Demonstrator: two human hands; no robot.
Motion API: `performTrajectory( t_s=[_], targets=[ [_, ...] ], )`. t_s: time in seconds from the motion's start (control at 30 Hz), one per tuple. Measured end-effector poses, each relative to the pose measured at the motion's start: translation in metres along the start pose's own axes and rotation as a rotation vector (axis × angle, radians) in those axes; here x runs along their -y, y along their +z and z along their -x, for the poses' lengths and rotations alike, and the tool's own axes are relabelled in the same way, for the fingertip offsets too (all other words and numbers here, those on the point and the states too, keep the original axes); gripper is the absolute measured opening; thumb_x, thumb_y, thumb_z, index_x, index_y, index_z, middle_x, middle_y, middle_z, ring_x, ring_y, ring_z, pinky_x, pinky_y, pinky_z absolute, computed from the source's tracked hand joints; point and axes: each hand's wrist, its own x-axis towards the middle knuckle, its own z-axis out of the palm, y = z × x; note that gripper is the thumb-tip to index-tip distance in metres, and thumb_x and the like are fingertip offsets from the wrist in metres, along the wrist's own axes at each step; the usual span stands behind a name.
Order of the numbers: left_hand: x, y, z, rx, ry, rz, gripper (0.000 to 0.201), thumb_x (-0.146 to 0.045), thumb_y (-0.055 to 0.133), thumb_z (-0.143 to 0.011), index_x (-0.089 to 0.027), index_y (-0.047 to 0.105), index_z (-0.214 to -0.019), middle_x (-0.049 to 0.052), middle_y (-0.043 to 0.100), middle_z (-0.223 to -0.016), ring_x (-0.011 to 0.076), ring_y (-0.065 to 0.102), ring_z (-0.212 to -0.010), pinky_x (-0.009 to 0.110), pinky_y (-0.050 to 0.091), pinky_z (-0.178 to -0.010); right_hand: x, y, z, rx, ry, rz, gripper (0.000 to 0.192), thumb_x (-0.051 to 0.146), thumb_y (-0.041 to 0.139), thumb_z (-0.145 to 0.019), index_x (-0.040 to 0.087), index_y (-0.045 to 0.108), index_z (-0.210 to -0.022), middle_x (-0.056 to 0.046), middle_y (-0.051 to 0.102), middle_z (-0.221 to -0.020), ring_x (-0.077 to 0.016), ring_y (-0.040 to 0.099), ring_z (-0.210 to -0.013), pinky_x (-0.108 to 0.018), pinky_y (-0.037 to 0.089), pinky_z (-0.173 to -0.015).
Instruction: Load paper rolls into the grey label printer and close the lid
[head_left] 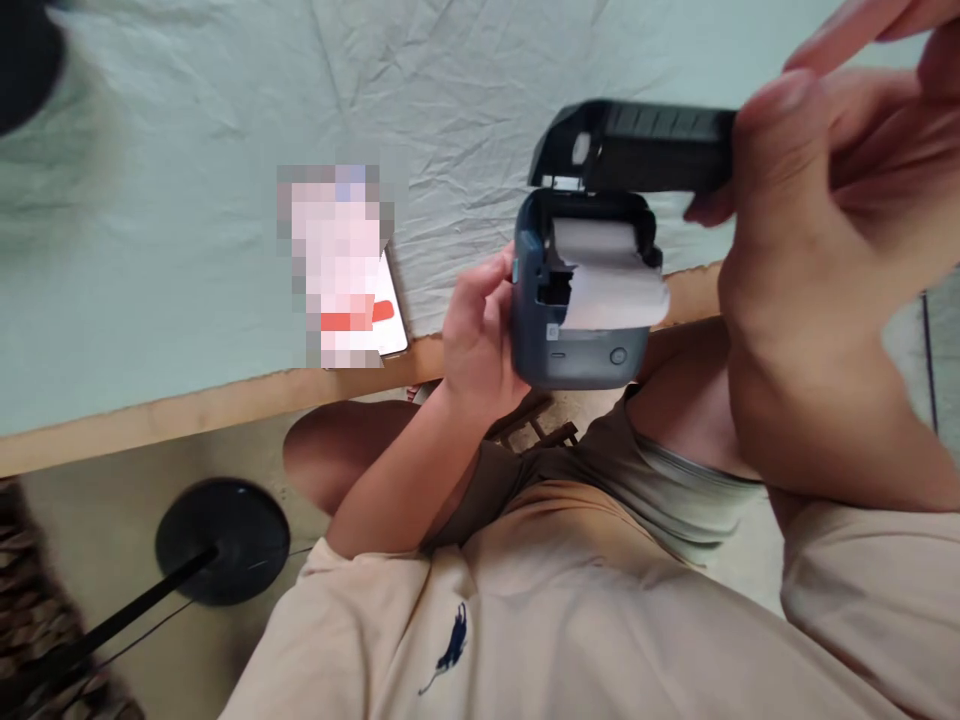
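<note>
At the far upper left of the frame a dark rounded object point(26, 60) sits blurred at the corner, and I cannot tell what it is. Below it, in the lower left, a black round stand base point(223, 540) rests on the floor, with a black pole running from it down toward the bottom left corner. The table point(225, 395) fills the upper part of the frame, covered by a pale green wrinkled cloth point(187, 150), with its wooden edge showing as a tan strip running across the middle. Near that edge, left of centre, a phone point(394, 325) lies flat on the cloth; most of it is blurred out.

Just right of the phone, at the middle of the frame, my left hand point(480, 340) is closed around the left side of a small dark blue label printer point(577, 340), the fingers wrapped behind the body and the thumb near its front corner. The printer is held in the air just in front of the table edge, above my lap. Its compartment is open, and a white paper roll point(600, 245) sits inside, with a strip of paper hanging over the front lip.

Above the roll the black lid point(637, 145) is tipped up and back on its hinge. My right hand point(810, 200), large in the upper right of the frame, pinches the lid's right end between thumb and fingers. The printer lies between my two hands, touching both.
</note>
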Motion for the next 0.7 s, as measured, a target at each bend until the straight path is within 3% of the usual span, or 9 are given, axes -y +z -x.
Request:
performTrajectory(
  t_s=[0.17, 0.27, 0.37, 0.47, 0.57, 0.63, 0.7],
  targets=[
    [-0.001, -0.001, 0.002, -0.047, -0.021, 0.055, 0.034, -0.032, 0.035, -0.101, -0.021, 0.065, -0.09, 0.004, 0.071, -0.079, 0.0274, 0.073, -0.117, 0.036, 0.06, -0.098, 0.016, 0.017, -0.003, -0.023, -0.028, 0.095, 0.029, 0.052, 0.069, -0.092, 0.036, 0.064, -0.114, 0.0, 0.07, -0.096, -0.0223, 0.07, -0.1, -0.038, 0.06, -0.079],
    [0.0, -0.001, 0.002, -0.062, -0.006, 0.037, 0.032, -0.029, 0.036, -0.102, -0.02, 0.064, -0.088, 0.004, 0.073, -0.084, 0.0263, 0.074, -0.116, 0.034, 0.061, -0.095, 0.027, 0.026, -0.004, 0.035, -0.198, 0.32, 0.01, 0.04, 0.068, -0.093, 0.032, 0.066, -0.099, 0.002, 0.068, -0.087, -0.0179, 0.067, -0.081, -0.037, 0.054, -0.072],
    [0.003, -0.004, 0.002, 0.013, 0.024, 0.0, 0.024, -0.026, 0.043, -0.1, -0.019, 0.063, -0.087, 0.004, 0.074, -0.088, 0.0263, 0.074, -0.115, 0.035, 0.062, -0.095, 0.034, 0.025, -0.006, 0.149, -0.289, 0.609, 0.007, 0.038, 0.065, -0.094, 0.033, 0.066, -0.099, 0.001, 0.066, -0.079, -0.0166, 0.061, -0.07, -0.037, 0.045, -0.065],
    [0.006, -0.006, 0.001, 0.072, 0.054, -0.043, 0.015, -0.025, 0.052, -0.096, -0.02, 0.065, -0.092, 0.004, 0.075, -0.095, 0.0253, 0.074, -0.113, 0.032, 0.062, -0.093, 0.037, 0.022, -0.009, 0.242, -0.183, 0.811, 0.023, 0.04, 0.072, -0.089, 0.038, 0.065, -0.11, 0.0, 0.058, -0.072, -0.0189, 0.063, -0.073, -0.034, 0.049, -0.066],
    [0.008, -0.007, 0.0, 0.1, 0.059, -0.082, 0.015, -0.025, 0.052, -0.096, -0.021, 0.067, -0.098, 0.003, 0.074, -0.095, 0.0236, 0.075, -0.111, 0.03, 0.061, -0.092, 0.038, 0.025, -0.014, 0.286, -0.1, 0.833, 0.03, 0.037, 0.08, -0.081, 0.038, 0.065, -0.107, -0.002, 0.045, -0.066, -0.0226, 0.066, -0.084, -0.031, 0.054, -0.07],
    [0.008, -0.006, -0.001, 0.103, 0.065, -0.092, 0.016, -0.024, 0.05, -0.097, -0.022, 0.066, -0.101, 0.003, 0.072, -0.091, 0.0226, 0.075, -0.11, 0.028, 0.061, -0.091, 0.037, 0.029, -0.018, 0.289, -0.042, 0.802, 0.027, 0.035, 0.08, -0.079, 0.037, 0.065, -0.102, -0.002, 0.042, -0.065, -0.0241, 0.066, -0.084, -0.031, 0.05, -0.066],
    [0.009, -0.005, -0.001, 0.094, 0.075, -0.087, 0.016, -0.023, 0.049, -0.098, -0.022, 0.065, -0.101, 0.003, 0.071, -0.088, 0.022, 0.075, -0.109, 0.028, 0.061, -0.09, 0.036, 0.031, -0.021, 0.306, -0.002, 0.829, 0.03, 0.034, 0.078, -0.078, 0.038, 0.064, -0.104, -0.003, 0.049, -0.069, -0.0246, 0.062, -0.078, -0.034, 0.041, -0.059]
  ],
)
